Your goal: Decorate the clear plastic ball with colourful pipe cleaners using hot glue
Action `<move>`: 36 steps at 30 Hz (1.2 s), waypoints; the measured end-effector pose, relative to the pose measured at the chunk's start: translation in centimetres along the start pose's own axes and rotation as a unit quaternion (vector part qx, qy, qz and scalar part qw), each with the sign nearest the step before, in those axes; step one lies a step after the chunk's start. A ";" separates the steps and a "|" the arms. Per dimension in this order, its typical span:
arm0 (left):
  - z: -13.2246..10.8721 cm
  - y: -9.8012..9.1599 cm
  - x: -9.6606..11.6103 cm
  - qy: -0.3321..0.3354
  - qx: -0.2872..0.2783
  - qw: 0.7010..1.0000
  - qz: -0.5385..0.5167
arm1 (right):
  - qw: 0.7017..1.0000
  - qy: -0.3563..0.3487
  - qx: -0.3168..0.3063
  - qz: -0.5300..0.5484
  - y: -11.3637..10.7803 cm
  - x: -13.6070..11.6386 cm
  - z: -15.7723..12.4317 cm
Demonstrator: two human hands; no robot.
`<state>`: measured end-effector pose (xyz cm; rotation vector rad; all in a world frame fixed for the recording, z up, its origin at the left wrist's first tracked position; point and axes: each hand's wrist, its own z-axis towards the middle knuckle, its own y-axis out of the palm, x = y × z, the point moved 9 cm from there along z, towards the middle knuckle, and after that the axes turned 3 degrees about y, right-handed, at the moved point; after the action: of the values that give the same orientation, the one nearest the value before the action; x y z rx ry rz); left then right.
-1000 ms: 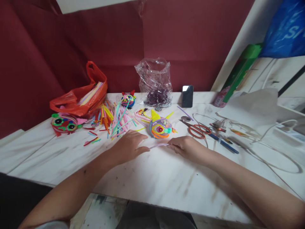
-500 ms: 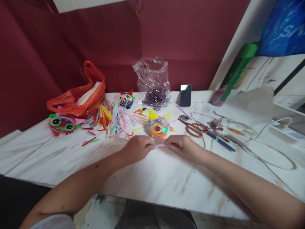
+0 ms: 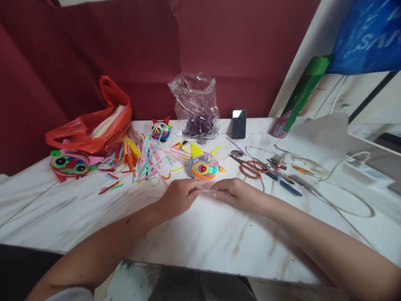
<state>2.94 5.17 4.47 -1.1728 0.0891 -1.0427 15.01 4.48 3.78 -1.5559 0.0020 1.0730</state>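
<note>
Between my two hands a light purple pipe cleaner [image 3: 206,190] is stretched level, low over the table. My left hand [image 3: 181,196] pinches its left end, and my right hand [image 3: 235,195] grips it on the right, with a length showing along the fingers. Just beyond the hands sits a round pipe-cleaner animal [image 3: 203,164] with a yellow horn, a red eye and orange bands. Left of it lies a heap of loose pipe cleaners [image 3: 153,161] in pink, mint, yellow and orange. Orange-handled scissors [image 3: 253,168] rest to the right.
Two more pipe-cleaner animals, one green-eyed [image 3: 72,164] and one red-eared [image 3: 161,129], stand left. Behind are a red plastic bag [image 3: 90,129], a clear bag [image 3: 197,104] and a phone [image 3: 239,124]. Blue-handled pliers [image 3: 286,186] and white cables [image 3: 351,211] lie right.
My right hand has shifted its hold, and more of the purple pipe cleaner shows along its fingers. The whole view has turned slightly right.
</note>
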 end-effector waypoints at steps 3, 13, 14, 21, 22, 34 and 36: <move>-0.8 -0.6 2.7 0.161 0.075 0.975 0.131 | 0.993 0.014 -0.071 -0.098 1.3 -0.3 -0.5; -2.4 -0.4 5.8 0.284 0.102 0.938 0.172 | 0.992 0.039 -0.029 0.117 1.8 -0.6 -0.1; -2.2 -0.5 5.2 0.254 0.093 0.952 0.139 | 0.991 0.044 -0.016 0.126 1.8 -0.6 0.0; -1.0 0.8 0.0 -0.027 -0.060 0.998 0.002 | 0.999 0.010 -0.008 0.031 1.5 -1.1 -0.5; -1.0 0.9 -0.4 -0.057 -0.074 0.996 -0.008 | 1.000 0.007 -0.013 0.023 1.6 -1.1 -0.5; 0.0 -0.2 -2.2 -0.094 -0.073 0.992 -0.042 | 1.000 0.014 -0.004 -0.007 -1.1 0.9 -0.2; 0.2 -0.5 -1.9 -0.075 -0.058 0.995 -0.012 | 1.000 0.012 0.001 -0.024 -1.4 1.2 -0.1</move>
<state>1.65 6.66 4.07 -1.3570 0.0168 -0.9768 16.53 5.54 4.10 -1.5593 -0.0178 1.0173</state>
